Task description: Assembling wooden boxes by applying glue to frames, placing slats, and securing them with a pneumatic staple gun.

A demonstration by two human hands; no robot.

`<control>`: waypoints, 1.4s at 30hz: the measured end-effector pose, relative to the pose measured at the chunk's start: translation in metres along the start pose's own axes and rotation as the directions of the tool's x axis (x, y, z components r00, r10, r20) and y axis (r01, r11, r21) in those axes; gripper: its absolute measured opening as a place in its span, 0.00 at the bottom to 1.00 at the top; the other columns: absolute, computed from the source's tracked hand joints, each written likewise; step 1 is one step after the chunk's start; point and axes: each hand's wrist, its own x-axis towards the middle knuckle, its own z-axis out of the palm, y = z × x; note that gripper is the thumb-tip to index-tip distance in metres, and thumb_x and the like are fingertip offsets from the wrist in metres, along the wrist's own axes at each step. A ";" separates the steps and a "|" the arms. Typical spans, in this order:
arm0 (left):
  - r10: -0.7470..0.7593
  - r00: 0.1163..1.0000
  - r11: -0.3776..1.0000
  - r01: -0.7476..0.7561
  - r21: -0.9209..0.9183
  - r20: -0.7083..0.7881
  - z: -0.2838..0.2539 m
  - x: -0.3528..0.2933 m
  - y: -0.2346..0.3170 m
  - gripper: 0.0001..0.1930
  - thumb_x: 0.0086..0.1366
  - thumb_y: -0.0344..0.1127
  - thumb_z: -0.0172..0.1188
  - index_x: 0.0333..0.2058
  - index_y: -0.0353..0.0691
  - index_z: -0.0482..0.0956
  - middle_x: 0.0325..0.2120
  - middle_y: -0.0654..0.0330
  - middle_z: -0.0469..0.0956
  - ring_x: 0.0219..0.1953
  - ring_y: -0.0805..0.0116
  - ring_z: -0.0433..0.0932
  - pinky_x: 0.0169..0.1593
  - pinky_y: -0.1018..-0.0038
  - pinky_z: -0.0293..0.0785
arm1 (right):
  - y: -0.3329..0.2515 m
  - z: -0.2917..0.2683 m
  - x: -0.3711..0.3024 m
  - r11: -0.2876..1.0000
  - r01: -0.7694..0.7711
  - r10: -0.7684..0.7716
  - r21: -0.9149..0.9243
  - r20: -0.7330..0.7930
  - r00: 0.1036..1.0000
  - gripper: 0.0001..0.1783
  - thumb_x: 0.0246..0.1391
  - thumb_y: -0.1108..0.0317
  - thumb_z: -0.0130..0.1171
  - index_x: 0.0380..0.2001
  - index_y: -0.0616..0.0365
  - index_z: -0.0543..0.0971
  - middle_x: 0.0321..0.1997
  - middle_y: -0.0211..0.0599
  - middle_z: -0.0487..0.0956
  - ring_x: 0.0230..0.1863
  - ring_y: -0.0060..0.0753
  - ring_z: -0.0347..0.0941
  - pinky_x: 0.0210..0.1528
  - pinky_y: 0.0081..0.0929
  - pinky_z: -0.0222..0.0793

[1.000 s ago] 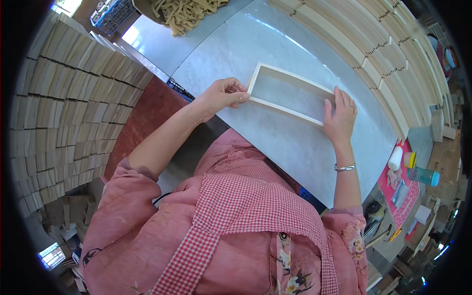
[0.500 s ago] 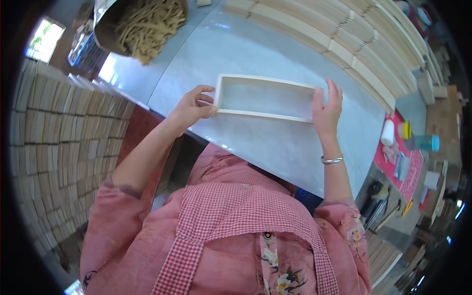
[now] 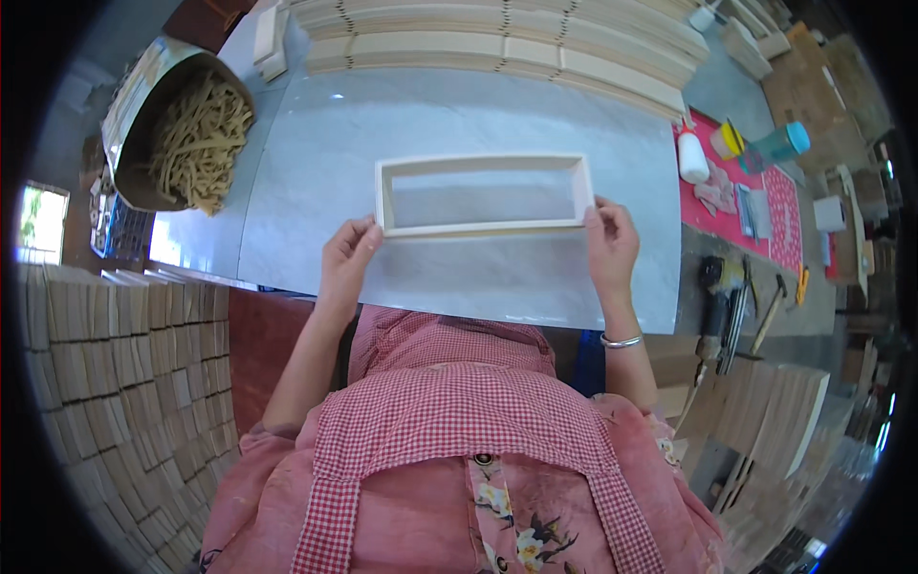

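Note:
A long, narrow rectangular frame point(image 3: 483, 230) of pale wood, open in the middle, is held level over the grey-white tabletop point(image 3: 449, 277). My left hand point(image 3: 347, 260) grips its near left corner between thumb and fingers. At the near right corner, my right hand point(image 3: 613, 247) pinches the frame in the same way. I cannot tell whether the frame's underside touches the table. The fingertips on the outer sides are partly hidden.
Long stacks of pale wooden strips point(image 3: 430, 48) line the table's far edge. A bin point(image 3: 134, 143) of tan bands stands left. At right are a white bottle point(image 3: 692, 158), a teal-lidded jar point(image 3: 786, 143) and a power drill point(image 3: 712, 297). Stacked wood blocks point(image 3: 124, 325) fill the lower left.
The view has turned, so the table sits straighter. My left hand has closed on the near left corner, and my right fingers, raised before, now grip the near right corner.

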 end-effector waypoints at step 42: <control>0.489 0.868 0.742 -0.359 0.566 -0.090 0.016 0.028 -0.054 0.23 0.64 0.31 0.67 0.58 0.38 0.77 0.51 0.57 0.79 0.51 0.62 0.74 0.54 0.71 0.73 | -0.028 -0.007 -0.005 0.986 -0.050 0.056 0.159 -0.035 0.998 0.28 0.53 0.65 0.68 0.55 0.57 0.71 0.52 0.42 0.73 0.44 0.36 0.73 0.34 0.23 0.74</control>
